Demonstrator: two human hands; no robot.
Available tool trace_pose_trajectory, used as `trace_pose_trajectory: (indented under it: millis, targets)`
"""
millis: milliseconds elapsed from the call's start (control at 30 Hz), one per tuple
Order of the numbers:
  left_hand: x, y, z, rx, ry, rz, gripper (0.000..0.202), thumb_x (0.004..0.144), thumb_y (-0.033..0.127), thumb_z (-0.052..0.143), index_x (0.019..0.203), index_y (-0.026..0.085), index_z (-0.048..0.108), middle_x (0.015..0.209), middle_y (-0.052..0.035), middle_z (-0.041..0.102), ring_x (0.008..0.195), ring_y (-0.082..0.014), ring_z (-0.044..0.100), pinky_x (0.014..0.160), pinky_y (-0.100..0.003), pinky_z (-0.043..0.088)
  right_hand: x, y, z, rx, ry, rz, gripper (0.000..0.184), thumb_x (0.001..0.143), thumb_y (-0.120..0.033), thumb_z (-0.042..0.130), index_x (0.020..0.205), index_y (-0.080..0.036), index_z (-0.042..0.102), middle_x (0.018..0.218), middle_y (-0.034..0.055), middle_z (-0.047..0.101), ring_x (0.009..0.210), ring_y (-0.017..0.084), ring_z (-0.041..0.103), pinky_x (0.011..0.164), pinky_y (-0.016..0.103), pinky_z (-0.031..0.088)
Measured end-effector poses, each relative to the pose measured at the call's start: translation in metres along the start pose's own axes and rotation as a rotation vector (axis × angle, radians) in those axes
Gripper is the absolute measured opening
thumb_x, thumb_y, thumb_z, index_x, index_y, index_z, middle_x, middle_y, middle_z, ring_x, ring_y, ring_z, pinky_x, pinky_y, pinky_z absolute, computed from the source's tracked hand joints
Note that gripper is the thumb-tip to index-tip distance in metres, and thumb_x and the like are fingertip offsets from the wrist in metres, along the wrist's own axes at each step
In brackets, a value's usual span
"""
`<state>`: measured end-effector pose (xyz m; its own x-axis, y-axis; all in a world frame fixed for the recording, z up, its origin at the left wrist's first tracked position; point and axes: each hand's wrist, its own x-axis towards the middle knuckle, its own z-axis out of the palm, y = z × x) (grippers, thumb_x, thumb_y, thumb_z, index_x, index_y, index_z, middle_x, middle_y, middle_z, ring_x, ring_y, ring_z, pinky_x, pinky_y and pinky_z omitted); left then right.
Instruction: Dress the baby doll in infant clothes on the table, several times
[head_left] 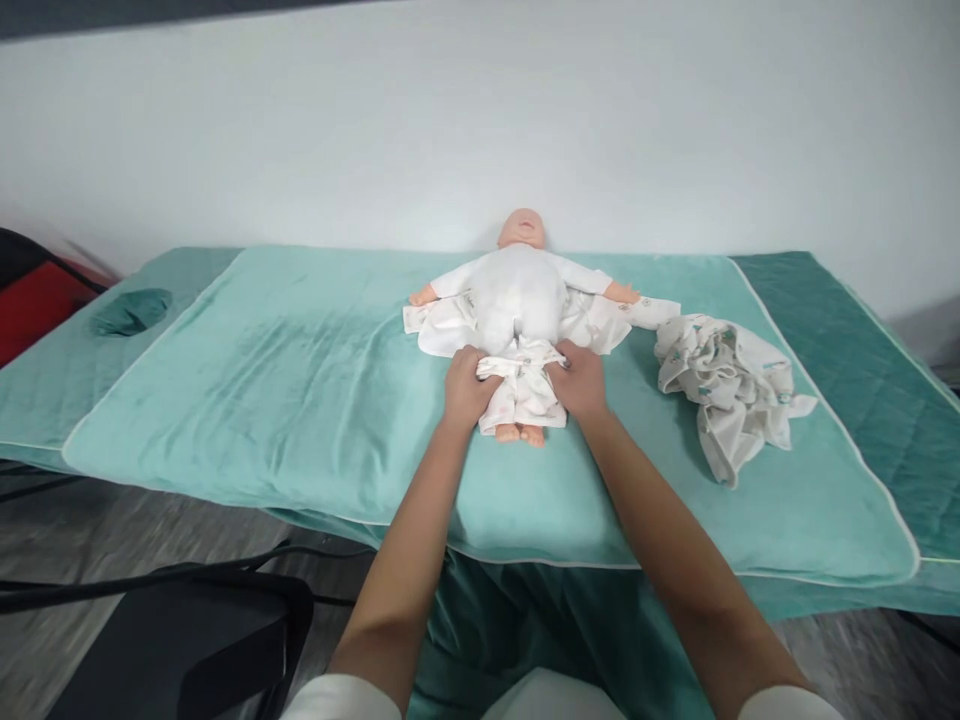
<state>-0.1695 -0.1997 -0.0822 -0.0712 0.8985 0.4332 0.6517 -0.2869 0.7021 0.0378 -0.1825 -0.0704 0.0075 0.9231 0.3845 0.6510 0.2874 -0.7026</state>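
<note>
The left hand [463,385] has its grip clamped on one side of a pair of small white pants [525,398], near the top edge, and the right hand [585,382] has the same grip on the other side. Between the two hands the cloth is bunched into folds. The pants cover the legs of a doll [519,290], and its two bare feet [532,436] stick out at the bottom, side by side, toward the person. The doll lies with its head toward the wall [300,130], its white body facing up and its arms spread wide. A printed white shirt [448,328] lies opened out beneath it, showing on both sides of the body. Just beside, to the right, is a crumpled printed cloth [731,385]. All of this rests on a pale green mat [300,400] with light edging, laid over a green bed [847,325]. A round hole [131,312] shows near the bed's left end. Below, at left, a black object [180,640] stands over the grey floor [127,520].
</note>
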Motion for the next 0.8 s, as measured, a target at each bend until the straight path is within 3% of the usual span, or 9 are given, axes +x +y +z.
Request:
trace_pose_trajectory:
  millis: [133,233,333,433,633,800]
  targets:
    - [-0.002,-0.001,0.000,-0.023,0.019,0.015,0.017,0.080,0.020,0.068,0.080,0.023,0.051,0.083,-0.0005,0.058,0.084,-0.0201,0.054,0.078,-0.033,0.042,-0.021,-0.004,-0.007,0.142,-0.112,0.032,0.015,0.079,-0.036,0.056,0.071,-0.023,0.054,0.062,-0.0028,0.055,0.063,0.018,0.051,0.062,0.030,0.038]
    - [-0.003,-0.001,0.000,-0.042,0.043,0.005,0.015,0.080,0.020,0.068,0.088,0.023,0.055,0.090,-0.0015,0.060,0.087,-0.0204,0.056,0.081,-0.033,0.044,-0.022,-0.006,-0.008,0.197,-0.127,0.019,0.015,0.081,-0.038,0.058,0.083,-0.023,0.056,0.077,-0.0011,0.063,0.073,0.019,0.056,0.071,0.032,0.044]
    - [-0.003,0.000,-0.001,-0.049,0.066,0.003,0.019,0.080,0.020,0.068,0.096,0.023,0.058,0.098,-0.0029,0.063,0.094,-0.0211,0.059,0.087,-0.035,0.046,-0.020,-0.008,-0.009,0.224,-0.205,-0.031,0.034,0.078,-0.047,0.069,0.097,-0.023,0.055,0.095,0.0021,0.065,0.086,0.022,0.058,0.081,0.036,0.048]
    - [-0.002,-0.001,-0.001,-0.042,0.080,0.028,0.015,0.081,0.021,0.067,0.093,0.023,0.059,0.095,-0.0033,0.063,0.094,-0.0218,0.059,0.089,-0.035,0.045,-0.021,-0.008,-0.011,0.259,-0.260,-0.045,0.056,0.067,-0.054,0.082,0.104,-0.023,0.053,0.104,0.0034,0.062,0.095,0.024,0.058,0.086,0.038,0.048]
    - [0.000,0.001,-0.003,-0.080,0.037,-0.018,0.010,0.080,0.019,0.062,0.077,0.022,0.053,0.080,-0.0006,0.057,0.083,-0.0202,0.054,0.078,-0.033,0.042,-0.019,-0.005,-0.007,0.282,-0.251,0.002,0.047,0.073,-0.056,0.077,0.099,-0.024,0.054,0.096,0.0008,0.061,0.091,0.022,0.056,0.084,0.036,0.047]
    - [-0.020,0.010,-0.011,-0.101,-0.029,-0.042,0.019,0.076,0.018,0.061,0.067,0.023,0.045,0.070,0.0012,0.049,0.075,-0.0195,0.051,0.070,-0.032,0.039,-0.017,-0.002,-0.003,0.244,-0.209,0.031,0.041,0.075,-0.054,0.075,0.096,-0.024,0.055,0.093,0.0000,0.062,0.087,0.021,0.057,0.081,0.035,0.046]
